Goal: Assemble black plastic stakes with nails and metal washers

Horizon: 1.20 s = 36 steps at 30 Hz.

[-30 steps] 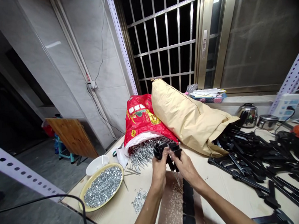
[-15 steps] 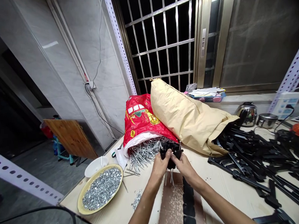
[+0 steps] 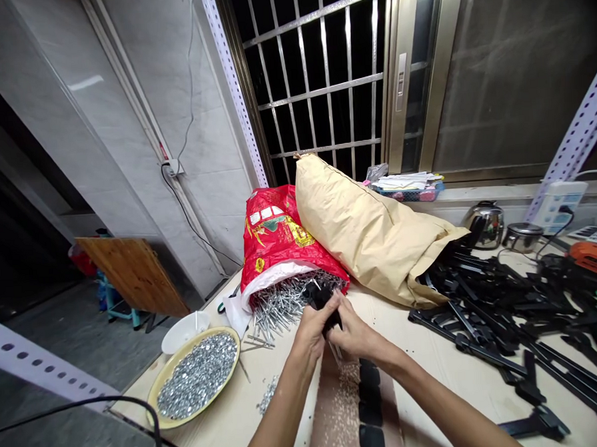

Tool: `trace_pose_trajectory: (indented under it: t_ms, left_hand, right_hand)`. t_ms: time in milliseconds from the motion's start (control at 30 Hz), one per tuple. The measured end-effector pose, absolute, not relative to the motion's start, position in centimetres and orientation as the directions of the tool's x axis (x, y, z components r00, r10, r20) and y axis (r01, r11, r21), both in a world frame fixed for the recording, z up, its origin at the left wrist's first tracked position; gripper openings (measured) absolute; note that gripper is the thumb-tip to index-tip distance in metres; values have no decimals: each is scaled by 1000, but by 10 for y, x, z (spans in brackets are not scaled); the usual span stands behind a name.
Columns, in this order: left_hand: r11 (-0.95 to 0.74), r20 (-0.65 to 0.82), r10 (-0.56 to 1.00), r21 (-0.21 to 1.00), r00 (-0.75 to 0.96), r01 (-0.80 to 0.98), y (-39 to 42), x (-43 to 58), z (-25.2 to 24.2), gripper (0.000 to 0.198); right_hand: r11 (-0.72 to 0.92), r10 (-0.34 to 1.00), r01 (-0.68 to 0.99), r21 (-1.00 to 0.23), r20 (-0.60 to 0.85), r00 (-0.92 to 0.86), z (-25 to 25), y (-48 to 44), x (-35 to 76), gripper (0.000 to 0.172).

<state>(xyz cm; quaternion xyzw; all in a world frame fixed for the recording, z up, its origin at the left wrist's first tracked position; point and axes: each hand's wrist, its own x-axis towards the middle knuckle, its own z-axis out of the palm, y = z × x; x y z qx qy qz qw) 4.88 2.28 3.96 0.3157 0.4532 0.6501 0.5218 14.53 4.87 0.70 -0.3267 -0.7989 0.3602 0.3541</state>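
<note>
My left hand [image 3: 310, 331] and my right hand [image 3: 353, 329] are together over the middle of the table, both closed around black plastic parts [image 3: 318, 294]. Thin metal pins [image 3: 338, 356] stick out below my fingers; how they sit in the parts is hidden. Just behind my hands, long metal pins [image 3: 277, 308] spill from the mouth of a red sack [image 3: 274, 235]. Beneath my wrists lies a brown board [image 3: 333, 408] strewn with pale crumbs, with a row of black pieces [image 3: 371, 410] along it.
On the left stand a yellow bowl [image 3: 154, 408] of small metal pieces and a white bowl [image 3: 177, 335]. A paper sack [image 3: 369, 233] leans behind, near a heap of black plastic parts [image 3: 513, 312] on the right. Small metal bits [image 3: 268, 393] lie beside my left forearm.
The black parts have tilted to the left in my hands. My right hand has turned and shifted its fingers over them. The whole view has moved slightly.
</note>
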Motion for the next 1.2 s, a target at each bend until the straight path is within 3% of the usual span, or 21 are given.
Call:
trace_pose_trajectory:
  t_ms: [67, 167, 333, 467, 600, 700, 800, 933, 1067, 1200]
  left_hand:
    - [-13, -90, 973, 896, -210, -443, 20, 48, 40, 51]
    - [-80, -49, 947, 921, -318, -382, 16, 46, 43, 37]
    - [-257, 227, 821, 966, -523, 16, 20, 40, 51, 22]
    - [-267, 269, 812, 960, -518, 79, 29, 31, 44, 17]
    - [-207, 268, 841, 962, -470, 177, 36, 21, 28, 17]
    - [-254, 388, 869, 883, -309, 394, 42, 25, 20, 17]
    - [-412, 467, 883, 729, 44, 546, 51, 43, 15, 37]
    - [-563, 370, 825, 601, 427, 567, 69, 76, 0, 63]
    - [-527, 182, 837, 520, 516, 672, 87, 98, -23, 73]
    - [-542, 97, 824, 421, 558, 727, 95, 108, -39, 76]
  right_hand:
    - [468, 753, 208, -859, 264, -603, 13, 47, 150, 86]
    - [275, 744, 34, -961, 190, -641, 26, 46, 161, 87]
    - [119, 846, -152, -981, 181, -501, 28, 49, 179, 82]
    - [151, 886, -141, -978, 197, -419, 16, 52, 194, 69]
    - [229, 931, -2, -973, 219, -291, 4, 60, 224, 49]
    - [225, 958, 85, -971, 204, -202, -3, 62, 255, 42]
    - [192, 977, 140, -971, 177, -117, -11, 58, 286, 40]
    - [145, 989, 208, -967, 135, -65, -25, 50, 323, 38]
    - [132, 991, 326, -936, 123, -50, -35, 49, 349, 35]
    - [121, 993, 392, -912, 113, -43, -35, 52, 356, 34]
